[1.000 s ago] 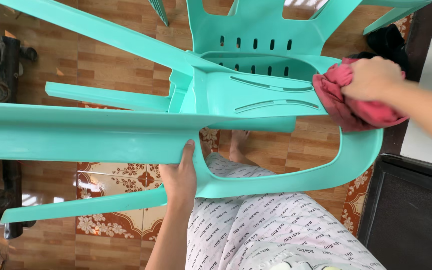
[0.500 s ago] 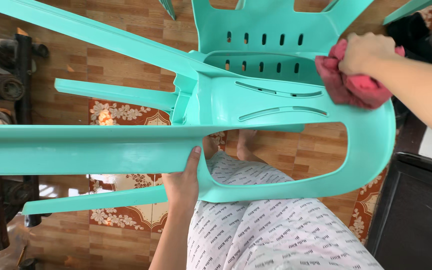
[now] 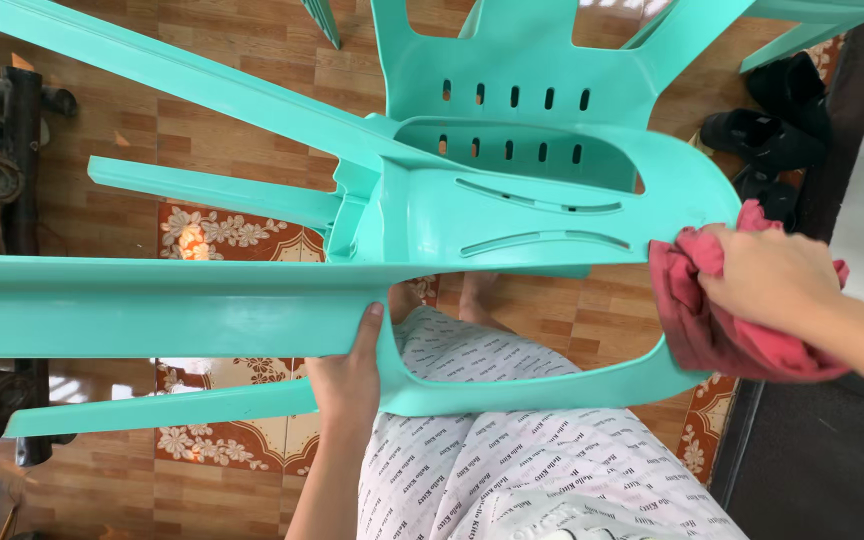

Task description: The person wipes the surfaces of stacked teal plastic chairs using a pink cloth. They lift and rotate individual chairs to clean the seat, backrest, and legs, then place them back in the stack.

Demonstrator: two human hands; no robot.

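A turquoise plastic chair (image 3: 512, 205) lies tipped on its side in front of me, its legs pointing left. My left hand (image 3: 347, 375) grips the chair from below, where a front leg meets the armrest loop. My right hand (image 3: 767, 280) is closed around a crumpled red cloth (image 3: 697, 320) and presses it against the curved armrest at the right. Under the chair, my lap shows in white patterned trousers, and my bare feet rest on the floor.
The floor (image 3: 252, 110) is brown wood-look tile with floral patterned tiles. Black shoes (image 3: 772, 125) lie at the upper right beside a dark mat (image 3: 822, 470). Dark wooden furniture (image 3: 12, 130) stands along the left edge.
My right hand has carried the red cloth down the armrest curve, from the upper corner to its lower right side. The left hand keeps its grip.
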